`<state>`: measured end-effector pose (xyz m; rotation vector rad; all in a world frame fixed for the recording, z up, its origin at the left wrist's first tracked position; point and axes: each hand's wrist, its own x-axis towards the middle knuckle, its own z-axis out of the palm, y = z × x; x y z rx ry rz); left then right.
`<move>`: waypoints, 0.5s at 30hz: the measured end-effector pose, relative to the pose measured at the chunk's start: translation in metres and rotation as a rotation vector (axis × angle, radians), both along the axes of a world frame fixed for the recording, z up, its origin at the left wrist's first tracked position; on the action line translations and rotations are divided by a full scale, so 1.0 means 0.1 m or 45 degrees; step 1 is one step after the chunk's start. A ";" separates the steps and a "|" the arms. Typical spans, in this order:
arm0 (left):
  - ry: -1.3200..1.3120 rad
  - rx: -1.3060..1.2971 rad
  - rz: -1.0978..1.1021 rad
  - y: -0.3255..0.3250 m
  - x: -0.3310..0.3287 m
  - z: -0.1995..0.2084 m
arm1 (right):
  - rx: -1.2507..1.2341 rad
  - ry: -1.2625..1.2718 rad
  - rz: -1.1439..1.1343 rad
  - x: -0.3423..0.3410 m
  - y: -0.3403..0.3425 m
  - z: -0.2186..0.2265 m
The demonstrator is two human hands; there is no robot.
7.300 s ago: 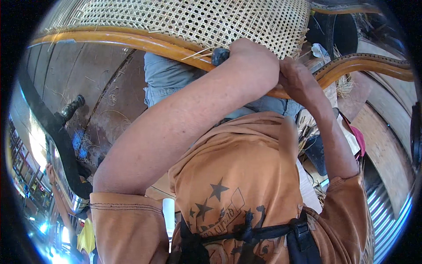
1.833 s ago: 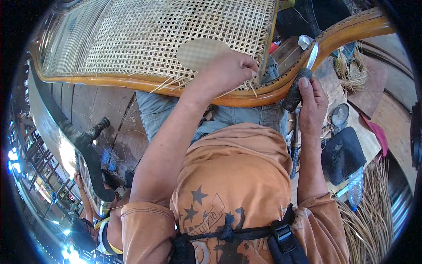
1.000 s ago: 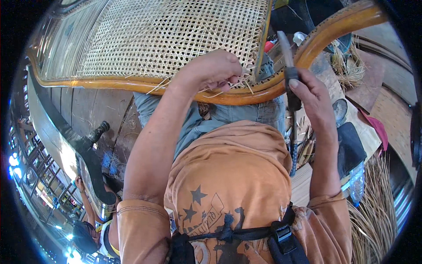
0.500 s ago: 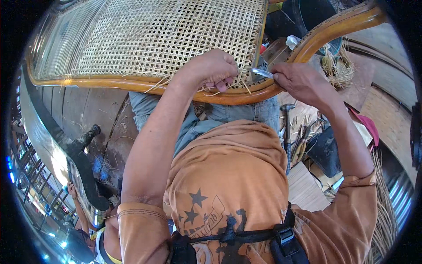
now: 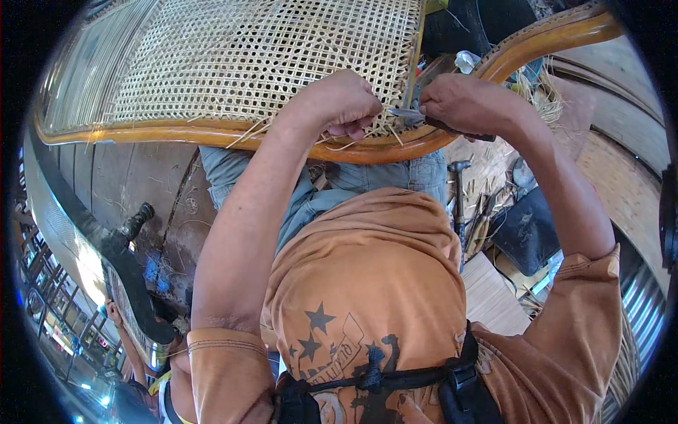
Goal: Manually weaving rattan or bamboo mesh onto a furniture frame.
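A woven cane panel in a curved, varnished wooden frame lies across my lap. My left hand is closed over the near right corner of the weave, its fingers curled down; what they pinch is hidden. Loose cane strand ends stick out over the frame's near edge. Just right of that corner, my right hand grips what looks like a knife. Its narrow metal blade points left toward my left fingers, and a dark handle end shows below the palm.
A hammer and several hand tools lie to the right of my legs, beside a dark pad. Cane scraps are heaped past the frame's right arm. At the left, a person's arm reaches to a dark-framed woven piece.
My right hand has shifted up and left with the blade, which now sits lower in its grip and closer to my left hand. My left hand has barely moved.
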<state>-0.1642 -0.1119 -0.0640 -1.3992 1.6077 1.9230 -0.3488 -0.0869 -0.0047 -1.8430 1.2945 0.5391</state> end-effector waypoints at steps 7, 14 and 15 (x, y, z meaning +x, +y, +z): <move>-0.108 -0.104 -0.097 -0.03 -0.07 -0.06 | 0.036 -0.004 -0.113 0.00 0.04 -0.05; -0.153 -0.156 -0.188 -0.04 -0.13 0.02 | -0.030 -0.024 -0.102 -0.08 0.12 -0.16; -0.155 -0.156 -0.194 -0.05 -0.13 0.01 | -0.035 -0.030 -0.086 -0.07 0.12 -0.12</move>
